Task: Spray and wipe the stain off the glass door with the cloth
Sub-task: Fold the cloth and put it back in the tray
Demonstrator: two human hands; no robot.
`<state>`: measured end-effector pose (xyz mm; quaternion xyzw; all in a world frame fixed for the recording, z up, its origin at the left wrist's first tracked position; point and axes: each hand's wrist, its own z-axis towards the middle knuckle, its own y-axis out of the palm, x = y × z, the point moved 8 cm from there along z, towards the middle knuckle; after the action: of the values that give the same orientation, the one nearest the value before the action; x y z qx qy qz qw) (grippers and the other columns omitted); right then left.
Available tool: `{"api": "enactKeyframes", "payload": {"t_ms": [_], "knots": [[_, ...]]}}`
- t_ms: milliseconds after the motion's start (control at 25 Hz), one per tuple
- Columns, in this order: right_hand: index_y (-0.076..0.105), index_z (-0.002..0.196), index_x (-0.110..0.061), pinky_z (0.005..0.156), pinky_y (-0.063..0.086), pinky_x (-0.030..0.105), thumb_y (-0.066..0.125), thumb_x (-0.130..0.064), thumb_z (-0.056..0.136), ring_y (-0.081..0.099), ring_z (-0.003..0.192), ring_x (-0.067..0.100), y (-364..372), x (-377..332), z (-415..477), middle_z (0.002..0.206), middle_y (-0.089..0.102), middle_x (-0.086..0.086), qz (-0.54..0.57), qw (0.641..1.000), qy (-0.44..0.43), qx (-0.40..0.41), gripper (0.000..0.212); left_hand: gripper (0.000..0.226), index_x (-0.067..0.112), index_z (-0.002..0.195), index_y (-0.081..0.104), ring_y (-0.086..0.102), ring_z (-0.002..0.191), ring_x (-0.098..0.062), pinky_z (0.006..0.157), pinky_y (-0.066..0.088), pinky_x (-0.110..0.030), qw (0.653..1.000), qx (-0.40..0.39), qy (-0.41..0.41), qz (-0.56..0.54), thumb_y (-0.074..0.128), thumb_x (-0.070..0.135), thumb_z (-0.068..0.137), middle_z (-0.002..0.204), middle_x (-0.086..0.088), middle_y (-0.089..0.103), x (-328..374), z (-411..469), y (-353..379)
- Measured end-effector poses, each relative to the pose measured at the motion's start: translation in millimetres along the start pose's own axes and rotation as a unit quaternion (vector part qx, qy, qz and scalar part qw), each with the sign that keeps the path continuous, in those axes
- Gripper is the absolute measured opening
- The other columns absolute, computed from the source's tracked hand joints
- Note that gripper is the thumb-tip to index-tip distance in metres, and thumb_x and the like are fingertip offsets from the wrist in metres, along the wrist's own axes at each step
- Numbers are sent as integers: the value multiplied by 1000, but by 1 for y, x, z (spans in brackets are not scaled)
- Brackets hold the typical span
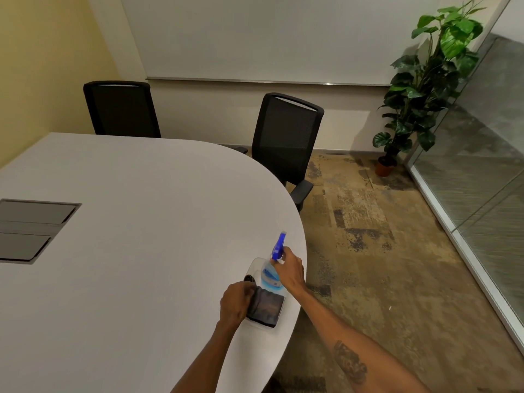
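A clear spray bottle [268,275] with blue liquid and a blue trigger head stands near the right edge of the white table [136,222]. My right hand [289,272] is closed around its neck, just under the trigger. A folded dark grey cloth [266,307] lies on the table right in front of the bottle, and my left hand [236,303] grips its left side. The frosted glass wall with the door [482,171] runs along the right side of the room; no stain shows on it from here.
Two black mesh office chairs [286,143] stand at the table's far side. A potted plant [419,89] fills the far right corner by the glass. A grey cable hatch [31,229] is set into the table at left. Patterned carpet [382,251] lies between table and glass.
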<state>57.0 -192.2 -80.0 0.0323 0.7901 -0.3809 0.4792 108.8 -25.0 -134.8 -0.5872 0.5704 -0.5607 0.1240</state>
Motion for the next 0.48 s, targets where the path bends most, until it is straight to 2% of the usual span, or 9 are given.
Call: {"api": "enactKeyframes", "payload": {"t_ms": [120, 240, 320, 400, 480], "knots": [[44, 147, -9, 107, 48, 35, 57, -14, 102, 57, 133, 29, -3, 9, -8, 147, 55, 12, 4, 1000, 28, -5, 47, 38, 24, 138, 65, 65, 124, -18, 109, 48, -24, 1000, -3, 11, 6, 53, 38, 105, 140, 1, 66, 12, 0, 3], [40, 152, -14, 100, 53, 31, 48, -16, 106, 61, 127, 25, -21, 19, -18, 145, 57, 10, -26, 998, 53, 38, 47, 43, 23, 145, 58, 64, 127, -19, 112, 49, -29, 999, -20, 30, 12, 49, 39, 107, 143, -2, 63, 27, -6, 10], [41, 152, -15, 96, 53, 29, 44, -18, 107, 62, 124, 24, -35, 23, -25, 144, 59, 10, -44, 996, 42, 61, 45, 44, 21, 144, 57, 65, 123, -19, 108, 50, -29, 999, -26, 44, 6, 45, 42, 108, 139, -3, 65, 41, -11, 14], [39, 154, -15, 110, 45, 33, 42, -25, 109, 51, 139, 25, -48, 27, -32, 155, 48, 9, -66, 996, 24, 61, 47, 45, 19, 143, 58, 66, 120, -19, 106, 52, -29, 997, -35, 63, -11, 43, 43, 108, 136, -5, 68, 58, -16, 20], [29, 159, -17, 125, 23, 39, 36, -37, 110, 24, 156, 24, -62, 35, -39, 167, 26, 6, -115, 992, 24, 47, 53, 47, 18, 150, 50, 63, 126, -20, 111, 50, -33, 992, -64, 108, -3, 42, 40, 109, 141, -7, 65, 81, -24, 28]]}}
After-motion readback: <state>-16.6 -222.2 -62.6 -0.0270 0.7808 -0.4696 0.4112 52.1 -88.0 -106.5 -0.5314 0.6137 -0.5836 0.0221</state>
